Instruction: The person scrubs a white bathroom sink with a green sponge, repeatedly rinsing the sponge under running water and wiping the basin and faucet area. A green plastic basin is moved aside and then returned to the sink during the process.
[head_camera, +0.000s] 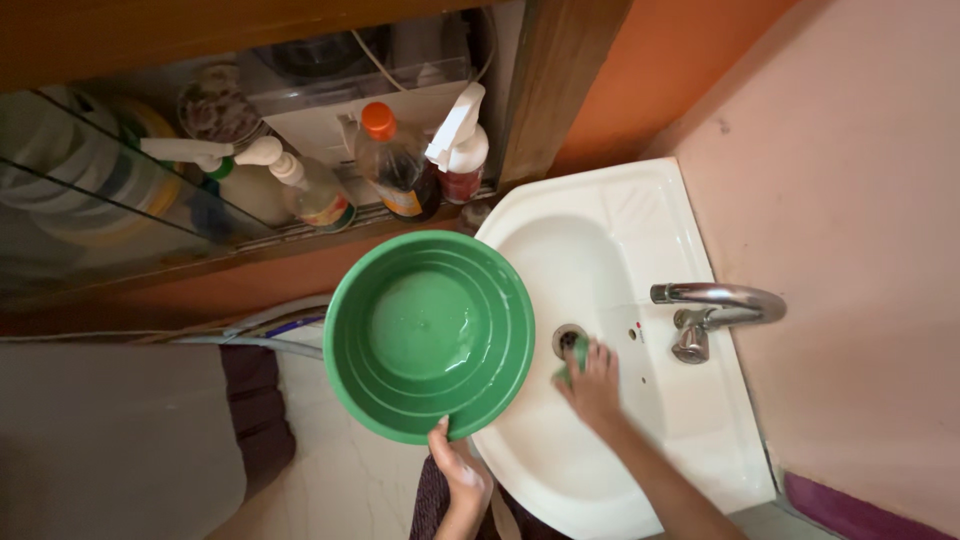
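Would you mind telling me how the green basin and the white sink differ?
The green basin is round, plastic-looking and held by its rim in the left hand; the white sink is fixed against the wall, with a tap. The basin overhangs the sink's edge. The right hand presses a green scrubber in the sink. Both look wet.

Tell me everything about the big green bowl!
The green bowl is round, deep and looks like shiny plastic, with ring-shaped steps running down its inside wall to a flat bottom. It looks wet, with a little water glinting at the bottom. It faces open side up and is held partly over the left edge of the white sink. The left hand grips its near rim, thumb on the inside. The right hand does not touch it; it is down in the sink with something green.
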